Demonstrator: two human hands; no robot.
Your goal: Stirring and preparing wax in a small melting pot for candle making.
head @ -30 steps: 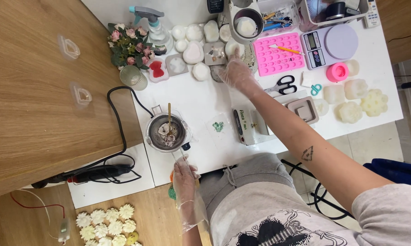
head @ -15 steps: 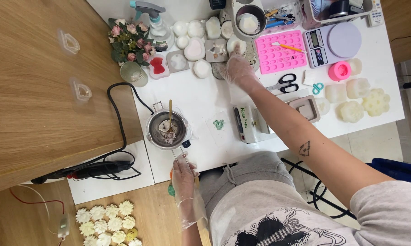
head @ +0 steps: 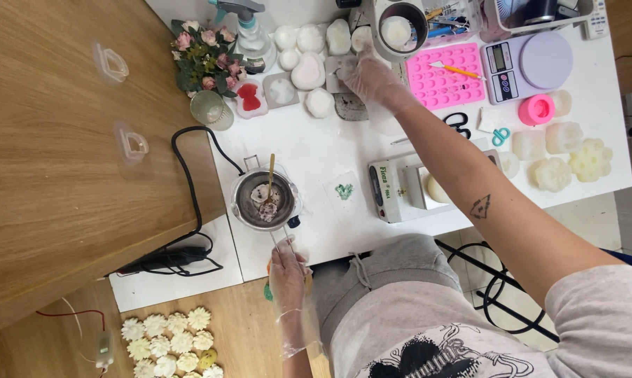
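Little has shifted since the earlier frames: the right hand point(head: 372, 75) still reaches to twelve o'clock, its grip closed on a small square mould point(head: 338, 70), while the left hand point(head: 288, 269) still clasps the melting pot's point(head: 265, 201) handle at six o'clock. Wax lumps remain unmelted inside; white cast pieces point(head: 309, 70) already crowd the bench point(head: 316, 147). A pink tray point(head: 442, 78) lies at one o'clock.

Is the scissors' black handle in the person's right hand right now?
No. The right hand reaches to the small moulds at the far side of the white table, while the scissors lie untouched beside the forearm.
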